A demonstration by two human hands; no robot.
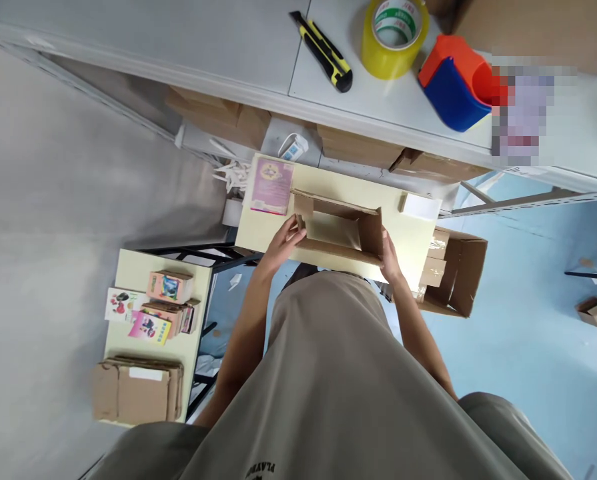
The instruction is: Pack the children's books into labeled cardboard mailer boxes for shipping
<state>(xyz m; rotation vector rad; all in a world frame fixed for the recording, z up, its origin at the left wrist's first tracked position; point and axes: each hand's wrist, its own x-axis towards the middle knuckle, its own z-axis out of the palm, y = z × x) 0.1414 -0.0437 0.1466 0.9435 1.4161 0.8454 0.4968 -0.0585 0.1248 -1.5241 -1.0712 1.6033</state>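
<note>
A small cardboard box [335, 252], open at the top, stands over the pale yellow table [323, 175] in front of my body. Pale colour like the tabletop shows inside its walls; I cannot tell whether it has a floor. My left hand [284, 243] is closed on the box's left end, fingers at a short flap there. At the opposite end, my right hand [390, 257] grips the right wall, its thumb side partly hidden. Left of the box lies a pink-purple booklet [272, 185]. A white stack of paper or labels [420, 206] rests toward the right end of the table.
On the grey shelf [203, 40] above lie a utility knife [324, 53], yellow tape [385, 63] and a red-blue holder [455, 87]. A larger open carton [465, 277] stands at right. The left side table [153, 260] bears books [171, 287] and flattened cardboard [141, 393].
</note>
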